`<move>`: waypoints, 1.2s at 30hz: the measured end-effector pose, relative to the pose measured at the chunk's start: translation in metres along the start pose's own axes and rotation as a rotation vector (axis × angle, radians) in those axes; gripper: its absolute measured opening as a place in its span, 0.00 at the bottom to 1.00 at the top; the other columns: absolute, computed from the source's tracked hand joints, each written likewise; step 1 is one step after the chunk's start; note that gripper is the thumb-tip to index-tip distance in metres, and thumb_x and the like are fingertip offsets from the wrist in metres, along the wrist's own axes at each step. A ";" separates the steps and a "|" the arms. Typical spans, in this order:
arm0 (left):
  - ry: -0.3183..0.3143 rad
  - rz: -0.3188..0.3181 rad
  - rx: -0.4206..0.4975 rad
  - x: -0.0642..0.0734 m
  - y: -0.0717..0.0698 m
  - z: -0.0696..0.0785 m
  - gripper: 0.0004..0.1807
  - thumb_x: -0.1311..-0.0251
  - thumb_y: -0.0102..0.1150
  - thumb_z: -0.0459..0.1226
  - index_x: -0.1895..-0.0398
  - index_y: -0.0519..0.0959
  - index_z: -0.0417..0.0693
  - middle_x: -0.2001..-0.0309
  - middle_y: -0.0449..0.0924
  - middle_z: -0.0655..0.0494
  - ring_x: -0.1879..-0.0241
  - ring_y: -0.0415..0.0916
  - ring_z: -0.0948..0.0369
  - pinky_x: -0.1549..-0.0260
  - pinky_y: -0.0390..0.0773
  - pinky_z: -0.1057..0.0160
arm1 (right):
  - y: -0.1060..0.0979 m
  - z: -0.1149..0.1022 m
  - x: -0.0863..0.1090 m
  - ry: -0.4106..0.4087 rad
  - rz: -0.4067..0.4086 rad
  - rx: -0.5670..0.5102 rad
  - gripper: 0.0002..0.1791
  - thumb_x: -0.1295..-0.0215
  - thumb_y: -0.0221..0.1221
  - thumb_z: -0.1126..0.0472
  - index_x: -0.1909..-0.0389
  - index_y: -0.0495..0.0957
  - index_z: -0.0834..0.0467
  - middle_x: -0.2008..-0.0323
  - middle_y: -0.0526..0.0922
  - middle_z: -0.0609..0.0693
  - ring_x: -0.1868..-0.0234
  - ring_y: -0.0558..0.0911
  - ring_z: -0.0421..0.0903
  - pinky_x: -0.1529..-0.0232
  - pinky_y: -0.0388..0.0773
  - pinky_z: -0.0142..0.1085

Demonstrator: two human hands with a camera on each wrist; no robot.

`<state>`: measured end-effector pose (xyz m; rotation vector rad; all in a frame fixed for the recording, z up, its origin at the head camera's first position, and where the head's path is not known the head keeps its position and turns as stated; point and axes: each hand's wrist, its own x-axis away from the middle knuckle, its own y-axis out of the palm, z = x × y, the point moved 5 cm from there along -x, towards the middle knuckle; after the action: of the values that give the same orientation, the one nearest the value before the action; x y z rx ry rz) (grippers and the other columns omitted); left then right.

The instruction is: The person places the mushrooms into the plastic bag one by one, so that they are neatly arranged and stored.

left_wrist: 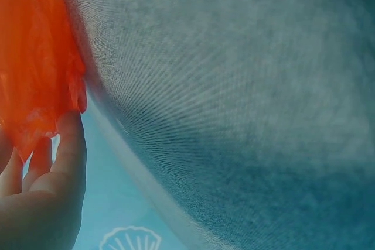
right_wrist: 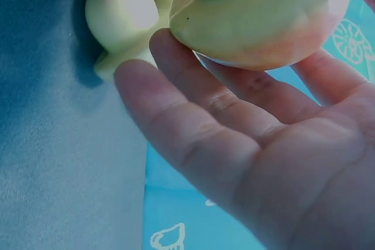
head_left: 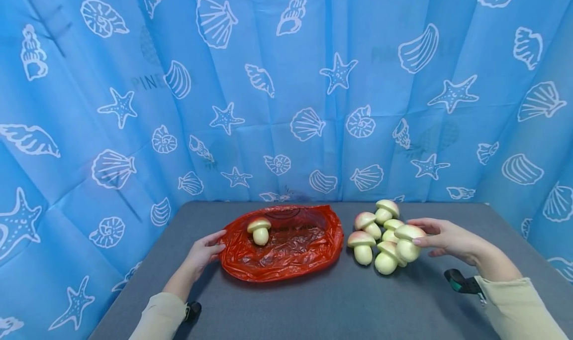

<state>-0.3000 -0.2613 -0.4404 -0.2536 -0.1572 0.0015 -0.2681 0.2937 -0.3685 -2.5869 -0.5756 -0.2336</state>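
A red plastic bag (head_left: 282, 270) lies spread with its mouth wide, and one toy mushroom (head_left: 259, 231) rests inside near its left part. At the bag's left edge, my left hand (head_left: 202, 253) pinches the rim; the left wrist view shows its fingers (left_wrist: 71, 144) right at the red plastic. On the right, my right hand (head_left: 452, 240) holds a pale mushroom with a pinkish cap (head_left: 408, 245) between thumb and fingers. The right wrist view shows that cap (right_wrist: 275, 45) against the fingers. Several similar mushrooms (head_left: 362, 245) sit clustered just left of this hand.
The grey cloth-covered table (head_left: 322, 305) runs back to a blue curtain (head_left: 277, 106) with white shell and starfish prints. Dark bands with small devices (head_left: 463, 283) sit at both wrists.
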 end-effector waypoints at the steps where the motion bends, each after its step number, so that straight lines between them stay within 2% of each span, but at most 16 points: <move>1: -0.001 0.000 0.000 0.000 0.000 0.000 0.26 0.30 0.51 0.33 0.30 0.65 0.42 0.31 0.63 0.37 0.40 0.69 0.46 0.46 0.75 0.53 | 0.001 -0.001 -0.001 -0.001 -0.001 0.001 0.41 0.29 0.55 0.55 0.29 0.47 0.75 0.34 0.53 0.78 0.41 0.69 0.61 0.50 0.76 0.56; 14: -0.013 -0.007 0.000 0.000 -0.001 -0.001 0.26 0.30 0.51 0.34 0.29 0.65 0.43 0.31 0.62 0.37 0.38 0.67 0.45 0.45 0.75 0.52 | 0.008 -0.012 -0.008 -0.021 -0.013 -0.011 0.41 0.29 0.55 0.55 0.28 0.47 0.73 0.33 0.54 0.76 0.40 0.69 0.59 0.50 0.76 0.55; 25: -0.008 -0.019 0.016 0.002 0.000 0.001 0.26 0.30 0.50 0.33 0.29 0.64 0.41 0.31 0.62 0.36 0.38 0.67 0.45 0.46 0.75 0.53 | 0.013 -0.022 -0.012 -0.057 -0.017 -0.028 0.41 0.30 0.56 0.56 0.28 0.46 0.73 0.33 0.52 0.77 0.39 0.67 0.62 0.50 0.75 0.56; 36: -0.014 -0.008 0.008 0.002 0.000 0.001 0.26 0.30 0.50 0.33 0.29 0.65 0.42 0.32 0.63 0.37 0.39 0.67 0.46 0.45 0.74 0.51 | 0.019 -0.032 -0.018 -0.087 -0.030 -0.042 0.42 0.30 0.56 0.55 0.28 0.46 0.73 0.33 0.52 0.76 0.39 0.67 0.61 0.50 0.76 0.54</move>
<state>-0.2984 -0.2611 -0.4388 -0.2449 -0.1720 -0.0036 -0.2778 0.2562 -0.3536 -2.6414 -0.6470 -0.1454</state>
